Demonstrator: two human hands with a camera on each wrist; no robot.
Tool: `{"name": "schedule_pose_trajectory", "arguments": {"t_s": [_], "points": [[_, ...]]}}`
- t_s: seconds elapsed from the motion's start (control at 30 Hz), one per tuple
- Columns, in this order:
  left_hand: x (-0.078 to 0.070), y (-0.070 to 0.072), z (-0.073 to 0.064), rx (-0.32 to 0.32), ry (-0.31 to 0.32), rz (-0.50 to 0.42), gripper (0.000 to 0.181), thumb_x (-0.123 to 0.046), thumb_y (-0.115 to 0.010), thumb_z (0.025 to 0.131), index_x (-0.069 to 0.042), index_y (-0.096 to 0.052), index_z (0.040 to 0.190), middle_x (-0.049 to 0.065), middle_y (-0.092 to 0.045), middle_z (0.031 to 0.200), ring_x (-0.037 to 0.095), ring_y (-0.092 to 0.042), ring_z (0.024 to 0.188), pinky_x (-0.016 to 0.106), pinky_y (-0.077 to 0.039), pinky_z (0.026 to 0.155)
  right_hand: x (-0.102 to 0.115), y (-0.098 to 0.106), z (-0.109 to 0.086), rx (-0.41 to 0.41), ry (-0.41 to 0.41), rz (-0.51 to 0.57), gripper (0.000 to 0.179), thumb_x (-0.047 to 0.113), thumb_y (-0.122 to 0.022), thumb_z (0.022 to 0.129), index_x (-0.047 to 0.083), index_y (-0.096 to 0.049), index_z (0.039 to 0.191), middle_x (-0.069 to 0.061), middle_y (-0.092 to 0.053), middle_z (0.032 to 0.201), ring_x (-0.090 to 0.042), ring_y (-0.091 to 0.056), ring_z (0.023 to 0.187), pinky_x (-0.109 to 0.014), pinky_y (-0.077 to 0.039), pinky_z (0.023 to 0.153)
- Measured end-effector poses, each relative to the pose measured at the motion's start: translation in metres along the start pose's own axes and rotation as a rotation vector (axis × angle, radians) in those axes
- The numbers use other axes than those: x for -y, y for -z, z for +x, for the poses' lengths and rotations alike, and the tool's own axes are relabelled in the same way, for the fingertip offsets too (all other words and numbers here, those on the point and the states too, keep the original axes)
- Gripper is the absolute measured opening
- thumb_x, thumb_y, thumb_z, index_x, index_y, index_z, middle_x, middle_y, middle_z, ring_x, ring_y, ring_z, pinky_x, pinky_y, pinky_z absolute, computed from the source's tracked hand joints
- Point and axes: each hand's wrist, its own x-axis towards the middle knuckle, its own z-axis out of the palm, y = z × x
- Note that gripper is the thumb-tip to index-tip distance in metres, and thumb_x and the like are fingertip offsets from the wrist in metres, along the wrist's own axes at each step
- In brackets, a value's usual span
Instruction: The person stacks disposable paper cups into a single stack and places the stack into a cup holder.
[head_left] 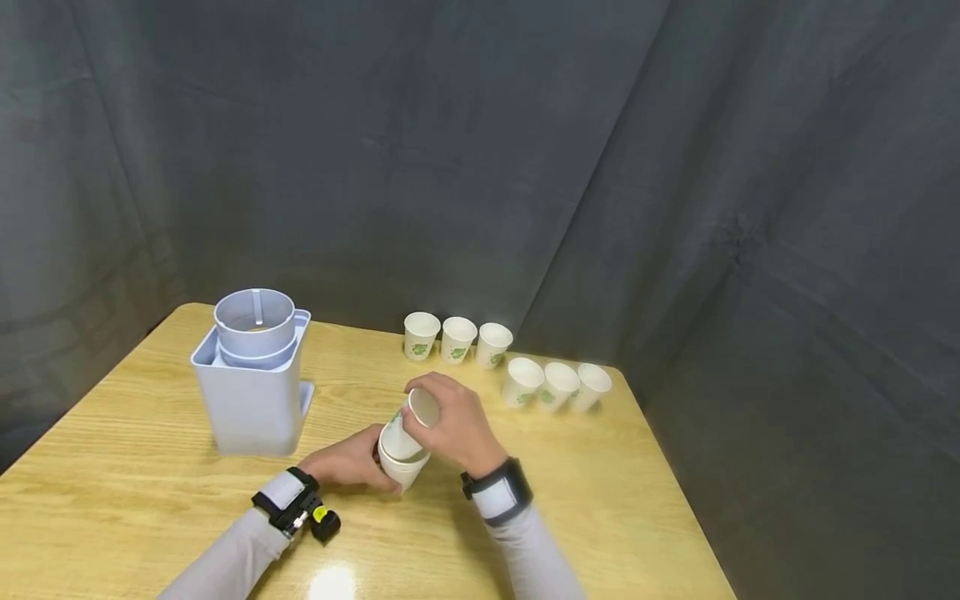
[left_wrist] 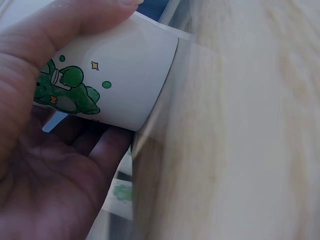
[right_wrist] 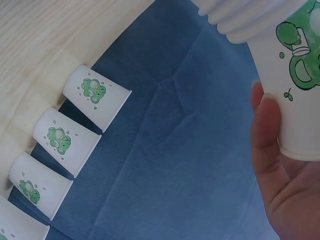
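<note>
Near the middle of the table, my left hand (head_left: 348,461) grips a stack of white paper cups (head_left: 401,473) with its thumb and fingers on either side. A green cartoon animal shows on the side of the left-hand cup (left_wrist: 115,75) in the left wrist view. My right hand (head_left: 457,421) holds another white paper cup (head_left: 400,437), tilted, whose lower end overlaps the stack's mouth in the head view. In the right wrist view, the fingers (right_wrist: 265,127) curl round the lower part of this printed cup (right_wrist: 270,70), and several ridged rims show above it.
Three white paper cups (head_left: 457,340) stand in a row at the table's back edge. Three more cups (head_left: 559,387) stand to their right, near the corner. At left is a pale square plastic bin (head_left: 251,408) with a round container (head_left: 255,340) in its top. Dark curtain (head_left: 465,167) hangs behind.
</note>
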Motion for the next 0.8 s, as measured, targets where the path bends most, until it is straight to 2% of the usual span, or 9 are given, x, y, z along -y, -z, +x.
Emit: {"name": "schedule_pose_trajectory", "arguments": {"t_s": [0.4,0.57,0.8], "points": [[-0.003,0.002,-0.001,0.006,0.021,0.016,0.057,-0.011,-0.086,0.073,-0.006,-0.060,0.124,0.007,-0.068,0.114,0.022,-0.066,0.102,0.030,-0.051,0.093,0.006,-0.011,0.001,0.012,0.058,-0.065,0.025,0.031,-0.070,0.084,0.016,-0.073,0.104,0.006,-0.072,0.097,-0.011,-0.065,0.086,-0.019,-0.047,0.065],[-0.003,0.002,-0.002,0.008,0.032,0.020,0.058,-0.011,-0.086,0.074,-0.006,-0.059,0.124,0.008,-0.069,0.114,0.022,-0.066,0.102,0.030,-0.051,0.093,0.010,-0.016,0.000,0.053,0.046,-0.076,0.026,0.032,-0.070,0.085,0.016,-0.072,0.105,0.008,-0.070,0.099,-0.009,-0.063,0.087,-0.016,-0.045,0.064],[-0.003,0.002,-0.002,0.006,0.040,0.071,0.058,-0.014,-0.086,0.075,-0.007,-0.057,0.125,0.007,-0.064,0.119,0.020,-0.062,0.105,0.029,-0.050,0.092,0.017,-0.022,-0.003,0.142,0.029,-0.059,0.027,0.029,-0.071,0.085,0.014,-0.069,0.108,0.006,-0.067,0.104,-0.007,-0.059,0.090,-0.013,-0.045,0.064]]}}
